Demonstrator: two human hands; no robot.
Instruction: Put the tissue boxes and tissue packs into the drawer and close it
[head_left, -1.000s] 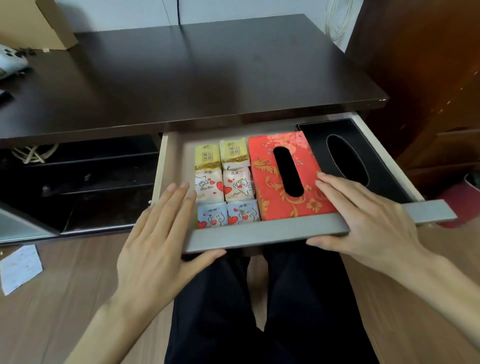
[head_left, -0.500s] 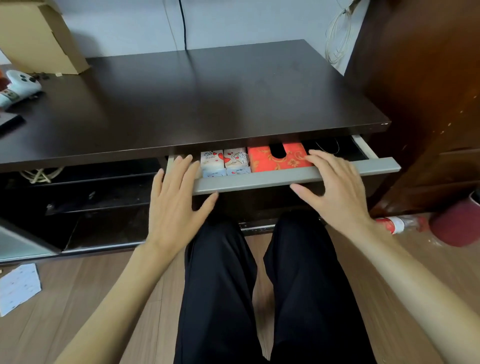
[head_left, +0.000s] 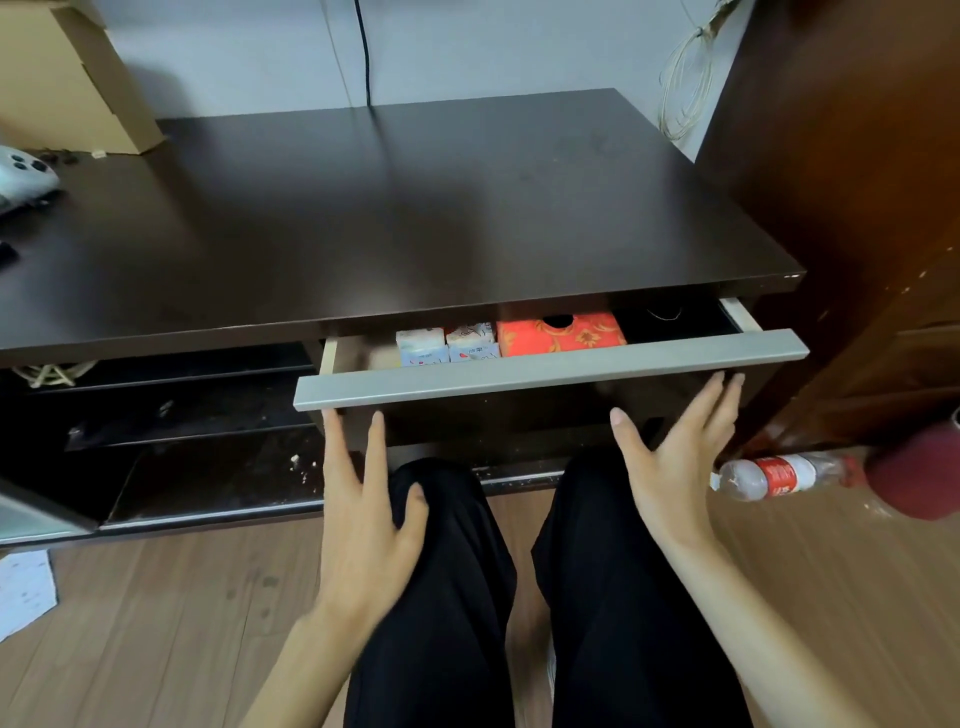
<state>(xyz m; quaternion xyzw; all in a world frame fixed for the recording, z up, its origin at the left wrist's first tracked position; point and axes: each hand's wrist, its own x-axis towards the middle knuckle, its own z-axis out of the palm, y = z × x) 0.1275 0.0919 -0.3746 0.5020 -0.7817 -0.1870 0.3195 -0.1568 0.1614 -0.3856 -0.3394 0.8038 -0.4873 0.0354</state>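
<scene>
Inside, drawer (head_left: 550, 371) holds tissue packs (head_left: 445, 343), red box (head_left: 561, 333).

Left hand (head_left: 363, 499) and right hand (head_left: 670, 467) open, fingers spread, seemingly gripping nothing, slightly blurred.

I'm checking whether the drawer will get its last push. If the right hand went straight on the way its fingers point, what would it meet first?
Probably the grey drawer front: the right hand, open, points up and forward just below its edge. Depth is unclear.
</scene>
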